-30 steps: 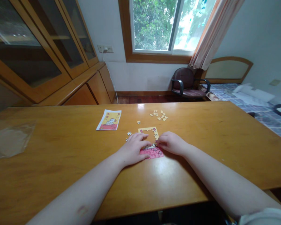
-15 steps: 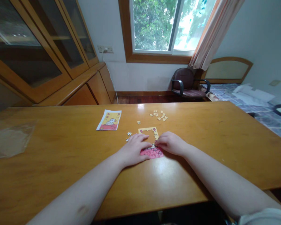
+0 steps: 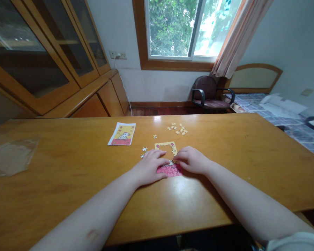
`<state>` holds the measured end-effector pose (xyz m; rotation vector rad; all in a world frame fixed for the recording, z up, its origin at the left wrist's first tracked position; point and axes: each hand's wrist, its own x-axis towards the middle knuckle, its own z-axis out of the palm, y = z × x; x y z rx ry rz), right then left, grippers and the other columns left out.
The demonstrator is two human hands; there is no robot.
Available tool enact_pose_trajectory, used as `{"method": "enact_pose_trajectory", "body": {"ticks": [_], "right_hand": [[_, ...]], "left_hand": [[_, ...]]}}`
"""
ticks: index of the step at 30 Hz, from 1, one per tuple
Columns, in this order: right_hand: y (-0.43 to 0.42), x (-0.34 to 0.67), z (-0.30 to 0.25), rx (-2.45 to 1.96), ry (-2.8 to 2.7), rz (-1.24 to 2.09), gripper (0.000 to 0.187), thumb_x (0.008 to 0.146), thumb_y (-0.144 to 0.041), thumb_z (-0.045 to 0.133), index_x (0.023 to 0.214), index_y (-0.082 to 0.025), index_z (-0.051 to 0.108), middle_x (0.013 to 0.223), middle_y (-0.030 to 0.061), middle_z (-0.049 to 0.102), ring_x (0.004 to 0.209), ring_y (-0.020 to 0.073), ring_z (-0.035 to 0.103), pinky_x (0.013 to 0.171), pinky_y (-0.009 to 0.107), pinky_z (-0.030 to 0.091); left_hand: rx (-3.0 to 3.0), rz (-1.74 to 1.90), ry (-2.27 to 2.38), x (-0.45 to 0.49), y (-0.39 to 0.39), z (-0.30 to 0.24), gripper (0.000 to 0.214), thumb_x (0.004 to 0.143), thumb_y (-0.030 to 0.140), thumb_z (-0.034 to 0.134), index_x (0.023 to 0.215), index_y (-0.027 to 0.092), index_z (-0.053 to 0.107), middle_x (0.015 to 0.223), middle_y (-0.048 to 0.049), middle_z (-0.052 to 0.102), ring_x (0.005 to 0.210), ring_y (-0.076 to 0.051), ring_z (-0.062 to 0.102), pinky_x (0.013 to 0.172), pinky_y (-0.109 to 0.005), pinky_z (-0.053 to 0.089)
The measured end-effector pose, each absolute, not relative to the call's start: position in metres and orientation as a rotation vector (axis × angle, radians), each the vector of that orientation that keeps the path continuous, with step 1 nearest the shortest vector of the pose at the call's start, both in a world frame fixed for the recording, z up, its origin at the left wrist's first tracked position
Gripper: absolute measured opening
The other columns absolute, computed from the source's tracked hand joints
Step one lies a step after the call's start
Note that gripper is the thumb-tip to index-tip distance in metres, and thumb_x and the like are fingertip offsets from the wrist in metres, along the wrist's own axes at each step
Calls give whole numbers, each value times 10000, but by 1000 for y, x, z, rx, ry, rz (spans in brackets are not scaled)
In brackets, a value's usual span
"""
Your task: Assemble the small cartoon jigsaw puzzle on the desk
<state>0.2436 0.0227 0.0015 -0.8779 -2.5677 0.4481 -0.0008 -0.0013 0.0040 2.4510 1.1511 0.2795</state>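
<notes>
A partly assembled jigsaw puzzle (image 3: pixel 170 170) lies on the table, with a pink lower part, a yellow border above and an open gap in the middle. My left hand (image 3: pixel 153 166) rests flat over its left side, fingers spread. At the right side, my right hand (image 3: pixel 191 159) has its fingers bent together over a puzzle piece (image 3: pixel 174 161) by the inner edge of the gap; the fingertips mostly hide it. Loose white pieces (image 3: pixel 144 149) lie just beyond my left hand, some partly covered by it.
A printed picture sheet (image 3: pixel 122 134) of a white animal lies at the back left. Several loose yellow pieces (image 3: pixel 182 130) are scattered behind the puzzle, with a single piece (image 3: pixel 155 136) apart from them. At far left is a clear plastic bag (image 3: pixel 12 157) on the wooden table (image 3: pixel 75 167).
My right hand has shifted slightly, its fingers curling a little differently and covering more of the puzzle's lower right corner. My left hand stays in place.
</notes>
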Motion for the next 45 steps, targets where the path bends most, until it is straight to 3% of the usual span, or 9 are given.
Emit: {"method": "enact_pose_trajectory", "body": {"ticks": [8, 36, 45], "right_hand": [[21, 244, 6, -914, -2629, 462, 254, 786, -99, 542, 896, -183, 756, 759, 47, 687, 681, 159, 607, 705, 279, 460], [19, 238, 5, -1008, -2655, 532, 279, 804, -119, 541, 949, -209, 762, 842, 47, 742, 749, 173, 655, 737, 274, 483], [20, 239, 3, -1012, -2635, 546, 289, 821, -127, 529, 981, -204, 758, 885, 53, 753, 786, 179, 676, 769, 285, 495]], "left_hand": [[2455, 253, 1160, 0, 0, 5, 443, 771, 453, 697, 1185, 299, 671, 1417, -105, 493, 1321, -331, 401, 1112, -546, 313], [2456, 268, 1147, 1, -1, 7, 445, 752, 432, 714, 1170, 287, 668, 1386, -110, 519, 1299, -330, 423, 1104, -550, 322], [2473, 349, 1111, 0, 0, 6, 324, 849, 378, 610, 1142, 255, 674, 1359, -98, 549, 1278, -278, 461, 1116, -492, 331]]}}
